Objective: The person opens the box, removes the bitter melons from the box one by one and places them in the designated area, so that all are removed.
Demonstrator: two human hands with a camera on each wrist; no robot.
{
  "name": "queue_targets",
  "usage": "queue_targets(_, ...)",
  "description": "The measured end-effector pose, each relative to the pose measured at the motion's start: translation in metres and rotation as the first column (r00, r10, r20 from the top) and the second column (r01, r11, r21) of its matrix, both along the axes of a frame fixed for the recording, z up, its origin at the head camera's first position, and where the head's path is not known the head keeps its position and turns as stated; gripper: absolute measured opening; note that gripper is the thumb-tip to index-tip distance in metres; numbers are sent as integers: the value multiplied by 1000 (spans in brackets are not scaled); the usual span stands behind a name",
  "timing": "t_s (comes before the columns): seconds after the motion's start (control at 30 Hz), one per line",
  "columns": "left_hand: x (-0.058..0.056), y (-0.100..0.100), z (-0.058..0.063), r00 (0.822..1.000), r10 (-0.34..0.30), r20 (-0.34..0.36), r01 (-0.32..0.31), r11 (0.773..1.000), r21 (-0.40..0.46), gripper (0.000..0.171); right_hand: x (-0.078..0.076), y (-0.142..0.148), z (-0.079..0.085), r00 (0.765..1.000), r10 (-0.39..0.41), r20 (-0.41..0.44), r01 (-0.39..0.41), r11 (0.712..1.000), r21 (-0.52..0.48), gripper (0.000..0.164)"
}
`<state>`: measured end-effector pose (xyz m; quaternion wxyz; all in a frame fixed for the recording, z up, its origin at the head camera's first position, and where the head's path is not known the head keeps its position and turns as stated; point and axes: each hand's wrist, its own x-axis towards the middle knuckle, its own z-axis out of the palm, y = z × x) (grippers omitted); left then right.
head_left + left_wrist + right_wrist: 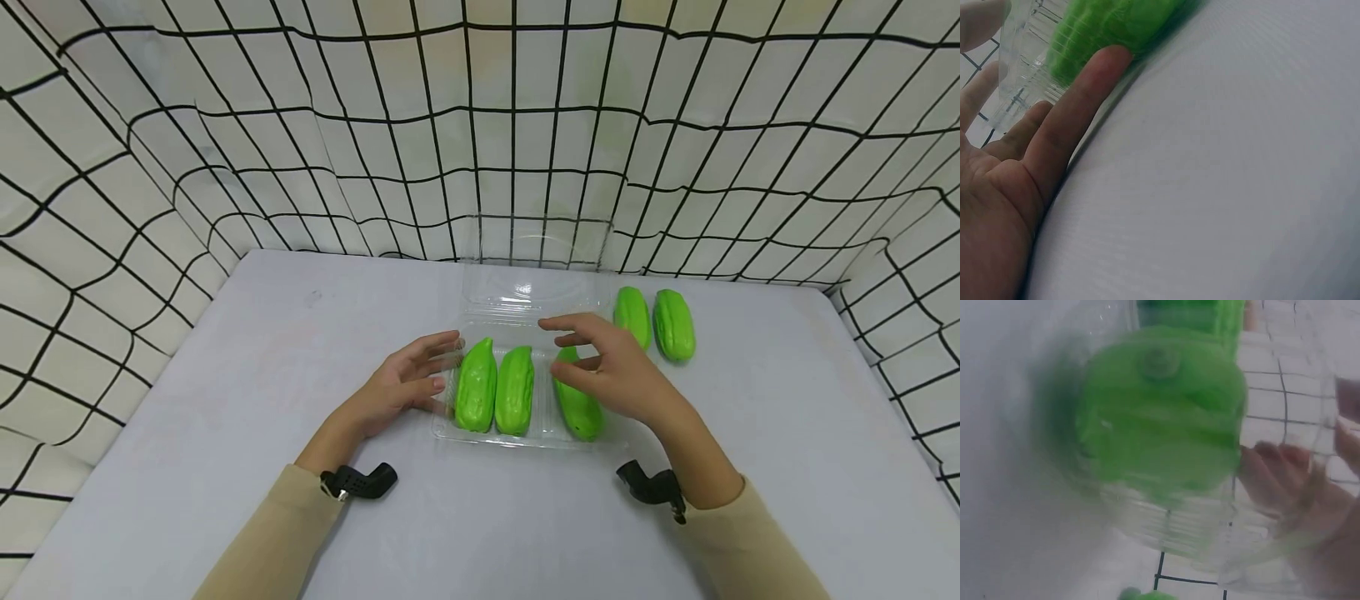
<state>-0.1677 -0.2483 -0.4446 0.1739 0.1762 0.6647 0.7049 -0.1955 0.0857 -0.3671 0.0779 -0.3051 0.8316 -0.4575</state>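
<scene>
Here, the rightmost green gourd (579,410) in the clear clamshell box (517,442) is aligned near-to-far, far end slanted left; right hand (615,371) and left hand (399,379) are held alongside, fingers apart.

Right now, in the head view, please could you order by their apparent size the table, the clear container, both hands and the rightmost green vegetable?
Largest to smallest:
1. Table
2. Clear container, lid included
3. Left hand and right hand: too alike to rank
4. Rightmost green vegetable
</scene>
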Motion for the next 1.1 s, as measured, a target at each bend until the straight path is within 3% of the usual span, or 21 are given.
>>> queue_targets(0.2,0,0,0,1000,0,0,0,1000,0,67,1,-5,-4,999,35,-11,-35,999,13,52)
queue_targets(0.43,0,1,1,1000,6,6,-6,1000,1,67,1,-6,-4,995,37,-89,-32,997,66,52)
queue_targets(0.6,0,1,1,1000,7,4,-7,1000,-5,67,1,-5,-5,990,36,-134,-11,984,177,51)
queue_targets(0.77,0,1,2,1000,8,2,-8,1000,-10,66,2,-7,-6,991,40,-125,-6,966,258,51)
queue_targets(1.1,1,1,3,1000,11,6,-11,1000,-19,65,2,-9,-9,993,60,-106,-28,960,280,48)
